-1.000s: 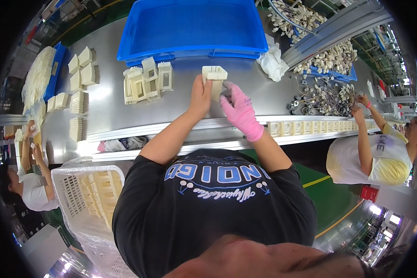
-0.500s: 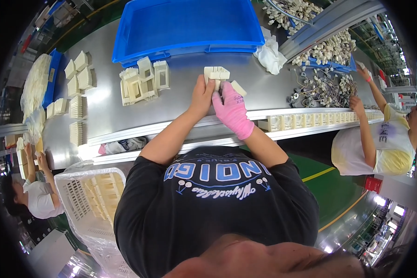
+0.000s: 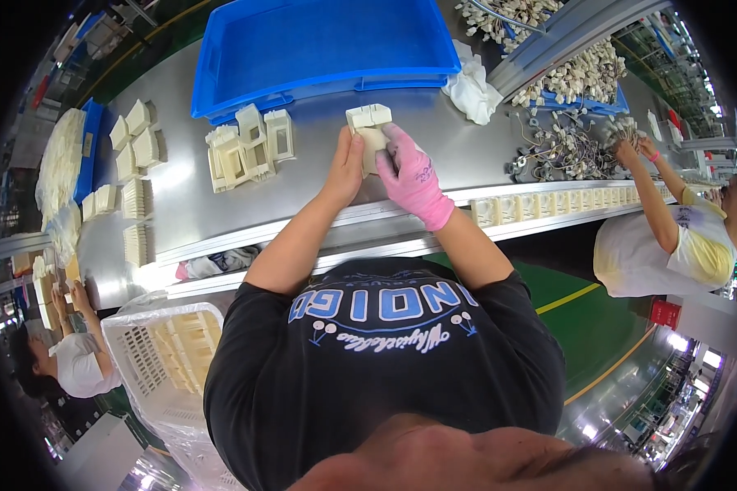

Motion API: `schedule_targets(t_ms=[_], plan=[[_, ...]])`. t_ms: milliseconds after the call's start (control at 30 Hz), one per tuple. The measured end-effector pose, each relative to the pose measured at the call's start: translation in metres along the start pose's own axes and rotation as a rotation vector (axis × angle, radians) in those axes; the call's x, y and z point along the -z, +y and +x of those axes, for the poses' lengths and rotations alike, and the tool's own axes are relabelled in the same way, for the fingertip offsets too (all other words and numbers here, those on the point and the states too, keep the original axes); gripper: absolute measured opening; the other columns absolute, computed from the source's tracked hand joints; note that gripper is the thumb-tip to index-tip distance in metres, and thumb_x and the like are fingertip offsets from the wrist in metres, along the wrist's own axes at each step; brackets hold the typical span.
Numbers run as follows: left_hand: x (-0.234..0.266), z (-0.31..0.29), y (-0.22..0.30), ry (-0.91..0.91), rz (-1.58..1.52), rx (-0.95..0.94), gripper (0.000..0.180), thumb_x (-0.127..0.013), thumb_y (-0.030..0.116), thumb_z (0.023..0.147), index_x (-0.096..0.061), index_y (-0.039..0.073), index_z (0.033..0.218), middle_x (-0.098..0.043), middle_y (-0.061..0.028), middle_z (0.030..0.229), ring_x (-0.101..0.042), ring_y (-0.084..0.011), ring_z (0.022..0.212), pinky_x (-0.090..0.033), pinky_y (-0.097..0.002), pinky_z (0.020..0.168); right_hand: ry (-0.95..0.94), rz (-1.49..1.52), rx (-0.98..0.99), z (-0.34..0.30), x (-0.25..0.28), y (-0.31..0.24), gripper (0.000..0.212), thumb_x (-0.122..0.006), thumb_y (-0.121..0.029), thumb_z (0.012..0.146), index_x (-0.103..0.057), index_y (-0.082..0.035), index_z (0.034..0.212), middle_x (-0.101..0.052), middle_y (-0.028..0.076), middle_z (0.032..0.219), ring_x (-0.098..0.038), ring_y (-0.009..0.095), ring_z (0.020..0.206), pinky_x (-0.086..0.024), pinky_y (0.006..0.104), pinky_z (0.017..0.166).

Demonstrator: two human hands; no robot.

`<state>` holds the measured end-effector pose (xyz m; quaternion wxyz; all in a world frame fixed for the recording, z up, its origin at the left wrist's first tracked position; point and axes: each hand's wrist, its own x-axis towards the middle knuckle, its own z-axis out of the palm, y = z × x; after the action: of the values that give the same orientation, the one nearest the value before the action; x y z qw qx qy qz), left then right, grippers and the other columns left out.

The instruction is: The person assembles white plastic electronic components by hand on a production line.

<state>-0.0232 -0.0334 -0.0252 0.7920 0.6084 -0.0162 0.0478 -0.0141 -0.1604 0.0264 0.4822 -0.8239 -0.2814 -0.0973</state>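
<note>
Over the front of the metal table I hold a cream plastic housing [image 3: 368,115] with open box-like sections facing away from me. A flat cream panel [image 3: 373,146] lies against its near side, between my two hands. My left hand [image 3: 346,168] is bare and presses its fingers along the left edge of these parts. My right hand [image 3: 413,176], in a pink glove with greyed fingertips, grips them from the right with thumb and fingers. Whether panel and housing are joined I cannot tell. A cluster of cream plastic frames [image 3: 241,151] sits left of my hands.
Beyond my hands stands a large blue bin [image 3: 327,83]. Stacked cream panels [image 3: 134,199] lie at left. A white cloth [image 3: 472,94], wired parts [image 3: 561,147] and a row of cream housings [image 3: 565,207] are at right. A white crate [image 3: 139,340] stands lower left. Co-workers flank me.
The flat panel, earlier sticking out beside my right glove, is now between my hands against the housing. The right co-worker's hands have come together over the wired parts.
</note>
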Motion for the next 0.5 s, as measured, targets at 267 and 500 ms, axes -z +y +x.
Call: schedule_targets(t_ms=[267, 500], plan=[[-0.005, -0.006, 0.010, -0.090, -0.040, 0.163, 0.032, -0.037, 0.030, 0.090, -0.036, 0.007, 0.113, -0.047, -0.0061, 0.098, -0.048, -0.0117, 0.089, -0.044, -0.0261, 0.071, -0.229, 0.277, -0.114, 0.006, 0.018, -0.017, 0.038, -0.051, -0.007, 0.075, -0.042, -0.003, 0.112, -0.055, 0.013, 0.071, -0.056, 0.024, 0.063, -0.044, 0.0319, 0.058], [-0.001, -0.003, 0.035, -0.103, -0.370, 0.470, 0.034, -0.047, 0.018, 0.085, -0.035, 0.005, 0.114, -0.053, -0.0102, 0.091, -0.057, -0.0196, 0.073, -0.051, -0.0344, 0.052, 0.070, -0.067, 0.245, 0.029, 0.049, -0.012, 0.043, -0.053, -0.006, 0.070, -0.045, -0.003, 0.112, -0.048, 0.014, 0.103, -0.049, 0.018, 0.092, -0.040, 0.0294, 0.077]])
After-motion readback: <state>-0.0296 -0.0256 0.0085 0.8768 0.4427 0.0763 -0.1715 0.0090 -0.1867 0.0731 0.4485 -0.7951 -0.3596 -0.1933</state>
